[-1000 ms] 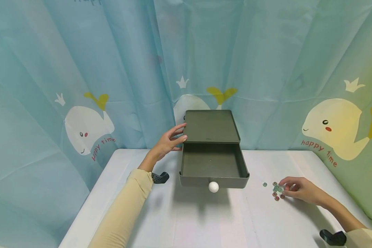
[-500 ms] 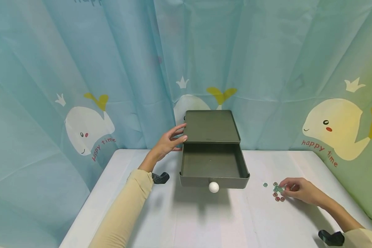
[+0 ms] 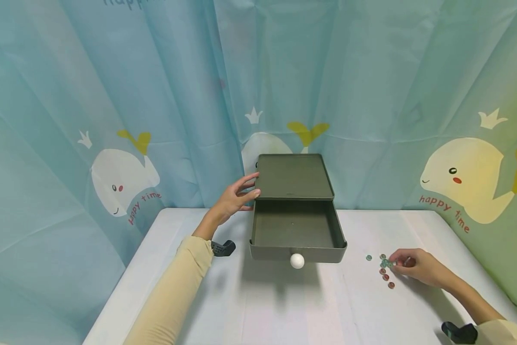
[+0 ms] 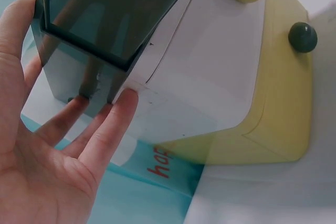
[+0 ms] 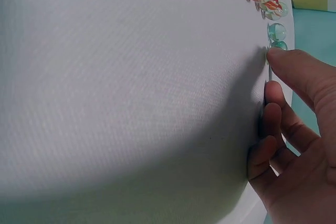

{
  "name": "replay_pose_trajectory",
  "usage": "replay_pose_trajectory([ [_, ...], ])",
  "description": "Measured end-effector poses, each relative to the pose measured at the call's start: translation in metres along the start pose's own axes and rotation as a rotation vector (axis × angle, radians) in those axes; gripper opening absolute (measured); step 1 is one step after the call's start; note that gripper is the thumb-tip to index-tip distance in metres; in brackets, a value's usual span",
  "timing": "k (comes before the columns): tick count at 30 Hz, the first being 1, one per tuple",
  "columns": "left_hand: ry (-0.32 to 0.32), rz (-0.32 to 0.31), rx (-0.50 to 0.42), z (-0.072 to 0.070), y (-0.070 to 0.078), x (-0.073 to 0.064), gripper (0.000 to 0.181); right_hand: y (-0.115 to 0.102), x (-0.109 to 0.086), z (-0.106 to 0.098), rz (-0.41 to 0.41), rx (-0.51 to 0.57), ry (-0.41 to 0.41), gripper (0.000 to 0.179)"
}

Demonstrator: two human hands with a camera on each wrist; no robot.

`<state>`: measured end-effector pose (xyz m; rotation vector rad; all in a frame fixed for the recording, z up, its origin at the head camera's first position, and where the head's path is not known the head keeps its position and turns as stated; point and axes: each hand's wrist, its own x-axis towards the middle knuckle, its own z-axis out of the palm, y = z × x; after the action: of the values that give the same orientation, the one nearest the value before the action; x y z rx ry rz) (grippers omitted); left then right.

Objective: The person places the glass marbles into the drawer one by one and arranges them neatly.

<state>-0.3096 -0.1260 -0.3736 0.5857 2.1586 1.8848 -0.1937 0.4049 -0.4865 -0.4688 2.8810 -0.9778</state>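
An olive-green drawer box (image 3: 294,176) stands near the back of the table, its drawer (image 3: 294,253) pulled out and nothing inside. A white round knob (image 3: 297,261) is on the drawer front. My left hand (image 3: 230,201) touches the box's left side with spread fingers, as the left wrist view also shows. To the right, my right hand (image 3: 422,266) is low at a cluster of glass marbles, green (image 3: 384,263) and red (image 3: 385,277). In the right wrist view its thumb tip meets a green marble (image 5: 279,45), with a gap between thumb and index finger.
A single green marble (image 3: 368,258) lies left of the cluster, and a red one (image 3: 391,285) lies in front of it. The white table (image 3: 284,306) ends at a blue-green curtain (image 3: 189,120) with whale prints.
One red marble has rolled toward the front of the table, away from the cluster. The right hand has shifted very slightly among the marbles. My left hand and the box have stayed put.
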Motion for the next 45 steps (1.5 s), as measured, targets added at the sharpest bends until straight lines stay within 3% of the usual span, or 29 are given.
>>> replay_pose_trajectory([
  [20,-0.009,0.01,0.0,-0.002,0.001,-0.001,0.06,0.001,0.001,-0.003,-0.023,0.008,-0.003,0.009],
  [33,-0.002,0.003,0.011,0.0,-0.001,-0.002,0.059,-0.001,0.003,-0.011,-0.093,0.006,-0.08,0.011],
  [42,-0.006,-0.001,0.011,-0.001,-0.002,0.0,0.058,-0.004,0.006,-0.022,-0.276,0.016,0.036,0.021],
  [45,-0.01,0.005,0.01,-0.001,-0.003,0.0,0.058,-0.008,0.007,-0.027,-0.287,0.013,0.065,0.02],
])
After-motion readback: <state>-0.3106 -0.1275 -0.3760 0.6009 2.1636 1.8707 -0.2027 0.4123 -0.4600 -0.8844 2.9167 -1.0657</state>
